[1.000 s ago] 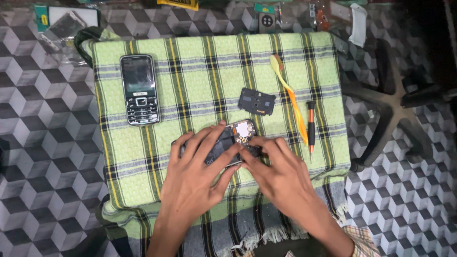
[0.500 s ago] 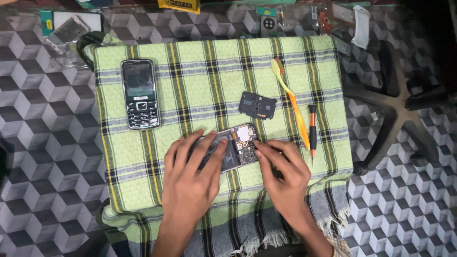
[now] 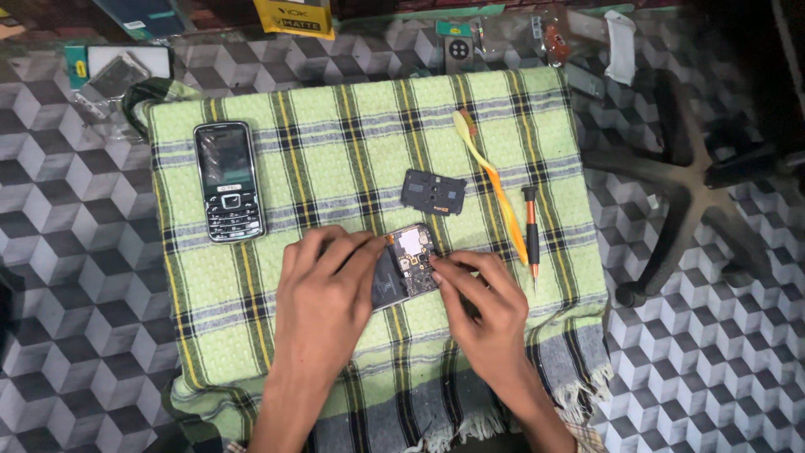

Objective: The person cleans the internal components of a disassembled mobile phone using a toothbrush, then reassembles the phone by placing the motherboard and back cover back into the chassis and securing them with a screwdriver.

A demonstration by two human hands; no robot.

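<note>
Bare cloth [image 3: 335, 159] lies open between keypad phone [image 3: 228, 180] and black cover [image 3: 433, 191]; screwdriver [image 3: 531, 231] flanks right.

A green plaid cloth [image 3: 335, 151] bears a keypad phone [image 3: 229, 181]; an opened phone [image 3: 405, 266]; a black cover piece [image 3: 433, 192]; a yellow pry tool [image 3: 490, 186]; a screwdriver [image 3: 532, 235].

My left hand [image 3: 323, 289] covers the opened phone's [image 3: 407, 264] lower half. Board parts too small to tell. Both forearms cut off at bottom edge; packets at cloth's [image 3: 352, 151] far edge clipped.
</note>
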